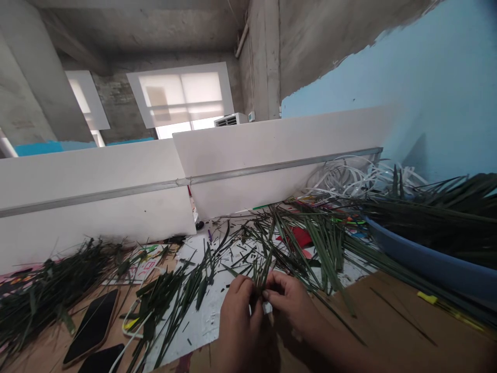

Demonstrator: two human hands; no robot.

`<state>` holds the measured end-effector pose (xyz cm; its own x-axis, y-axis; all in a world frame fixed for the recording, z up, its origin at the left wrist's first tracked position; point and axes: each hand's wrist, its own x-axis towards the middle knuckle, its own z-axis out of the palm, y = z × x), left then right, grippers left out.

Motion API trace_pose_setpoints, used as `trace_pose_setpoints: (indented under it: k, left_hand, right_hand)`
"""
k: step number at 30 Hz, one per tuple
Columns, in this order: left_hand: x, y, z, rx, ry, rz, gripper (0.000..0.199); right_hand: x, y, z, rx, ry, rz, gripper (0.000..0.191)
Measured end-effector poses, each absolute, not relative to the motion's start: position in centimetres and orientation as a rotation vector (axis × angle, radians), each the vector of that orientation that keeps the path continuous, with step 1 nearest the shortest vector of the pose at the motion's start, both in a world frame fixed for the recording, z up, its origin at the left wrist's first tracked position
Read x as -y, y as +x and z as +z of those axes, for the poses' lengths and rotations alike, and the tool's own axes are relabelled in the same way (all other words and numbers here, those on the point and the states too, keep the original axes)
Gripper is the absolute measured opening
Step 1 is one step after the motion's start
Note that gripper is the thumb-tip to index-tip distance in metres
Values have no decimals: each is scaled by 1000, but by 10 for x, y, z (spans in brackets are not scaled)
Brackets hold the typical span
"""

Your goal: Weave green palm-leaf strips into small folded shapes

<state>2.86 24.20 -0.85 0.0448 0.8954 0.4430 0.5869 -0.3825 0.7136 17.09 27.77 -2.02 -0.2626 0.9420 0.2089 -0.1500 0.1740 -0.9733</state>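
Near the front edge of the table, my left hand (241,308) and my right hand (285,296) meet around a small bunch of green leaf strips (261,272). The strips stick up between the fingers and fan out at the top. My left fingers are curled around the lower part of the bunch. On its right side, my right thumb and index finger pinch close to the strips. The lower ends are hidden by the hands. Behind them, cut leaf bits lie on a white sheet (205,321).
A phone (93,324), part of a second one and a white cable lie at the left, near a dark leaf pile (50,285). Long leaves (326,248) spread behind my right hand. A blue basin (427,261) holds leaves at the right. White panels (248,155) stand behind.
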Motion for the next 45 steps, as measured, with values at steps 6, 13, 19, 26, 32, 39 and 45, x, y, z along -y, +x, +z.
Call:
trace_pose_setpoints:
  k: [6, 13, 19, 26, 32, 39, 45]
  left_hand:
    - [-239, 32, -6, -1465, 2105, 1264, 15]
    - [-243, 27, -2, -1532, 1972, 1200, 11]
    - [-244, 26, -5, -1548, 2063, 1162, 14]
    - [-241, 29, -7, -1466, 2173, 1117, 14]
    - [-240, 31, -5, -1445, 2077, 1094, 11]
    - [-240, 33, 1, -1462, 1870, 1093, 10]
    - [-241, 33, -4, -1473, 1872, 1162, 12]
  right_hand:
    - [-278, 170, -18, 1329, -853, 1414, 16]
    - [-280, 170, -18, 1335, -857, 1333, 17]
    - [-282, 170, -30, 1395, -804, 1178, 7]
    - [-281, 175, -30, 1358, -755, 1138, 11]
    - [-279, 178, -21, 1312, -750, 1139, 15]
    - [-279, 173, -17, 1199, -781, 1278, 19]
    - [-279, 175, -16, 1268, -811, 1252, 15]
